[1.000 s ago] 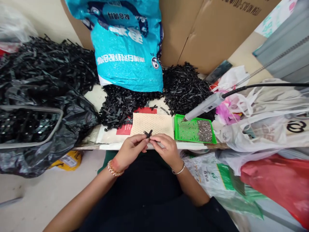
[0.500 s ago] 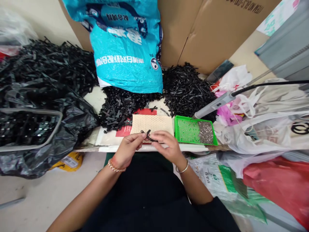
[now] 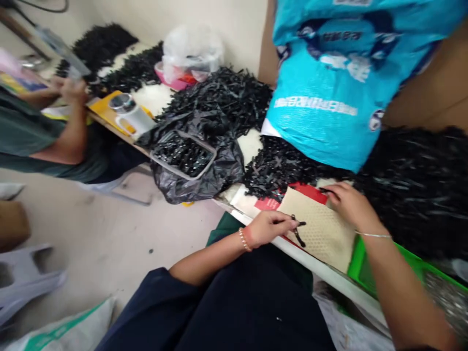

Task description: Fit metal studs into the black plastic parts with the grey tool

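My left hand [image 3: 268, 228] pinches a crossed black plastic strip piece [image 3: 300, 239] over the front of a beige dimpled mat [image 3: 321, 229]. Beyond the mat's far edge, my right hand [image 3: 353, 204] has its fingertips closed on a small dark strip [image 3: 324, 190], over a red printed sheet [image 3: 309, 191]. Just past that sheet lies a heap of black strips [image 3: 278, 163]. A green tray [image 3: 360, 258] sits under my right forearm, partly hidden by it; small metal-looking pieces [image 3: 442, 292] lie at its right end.
A large blue sack [image 3: 321, 97] stands behind the mat. Left of it are a clear bin [image 3: 208, 168] of black parts in a black bag, more black heaps [image 3: 226, 97] and a white mug [image 3: 135, 117]. A co-worker [image 3: 54, 126] sits at the far left.
My view has swung left, bringing the co-worker into sight. My hands have come apart: the left keeps the black piece, while the right has moved out beyond the mat to a dark strip.
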The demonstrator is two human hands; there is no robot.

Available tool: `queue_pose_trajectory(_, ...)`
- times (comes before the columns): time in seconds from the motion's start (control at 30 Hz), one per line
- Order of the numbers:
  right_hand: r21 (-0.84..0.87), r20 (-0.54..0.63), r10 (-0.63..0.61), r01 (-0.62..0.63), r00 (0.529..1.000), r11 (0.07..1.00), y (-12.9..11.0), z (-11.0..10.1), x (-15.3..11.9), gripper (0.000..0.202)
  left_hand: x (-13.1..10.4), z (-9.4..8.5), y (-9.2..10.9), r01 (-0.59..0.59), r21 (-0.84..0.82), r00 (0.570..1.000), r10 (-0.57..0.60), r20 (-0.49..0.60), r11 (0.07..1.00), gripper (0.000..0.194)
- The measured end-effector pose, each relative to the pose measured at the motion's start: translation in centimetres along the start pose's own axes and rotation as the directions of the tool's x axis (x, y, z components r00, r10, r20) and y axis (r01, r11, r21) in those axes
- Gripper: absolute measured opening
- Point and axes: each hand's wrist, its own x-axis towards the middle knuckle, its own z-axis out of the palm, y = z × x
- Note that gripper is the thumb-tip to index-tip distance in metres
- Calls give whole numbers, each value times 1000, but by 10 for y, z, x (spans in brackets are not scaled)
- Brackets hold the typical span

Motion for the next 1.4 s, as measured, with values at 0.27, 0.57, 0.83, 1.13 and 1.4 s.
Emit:
queue_pose_trajectory(0.27, 624, 80, -29, -28, 996, 781, -91, -33, -69, 17, -1, 1, 22, -285, 33, 958, 283, 46, 958, 25)
queue_pose_trajectory(0.57, 820, 134, 75, -153, 988, 552, -125, -27, -85, 19, -21, 9, 29, 33, 40, 999, -34, 30, 999, 29)
queue_pose_trajectory(0.83, 948, 275, 252, -306, 928, 92, -139, -16, -100, 28, -34, 27, 31, 151, -292, 981, -179, -74, 945, 34)
queue_pose_trajectory(1.13, 962, 275, 358, -256, 892, -100, -139, -10, -114, 33, -39, 30, 40, 196, -224, 979, -203, -7, 955, 33)
queue_pose_trajectory(1.4, 959, 282, 265, -271, 922, -77, -129, -26, -106, 29, -38, 28, 45, 370, -102, 912, -340, 230, 923, 34)
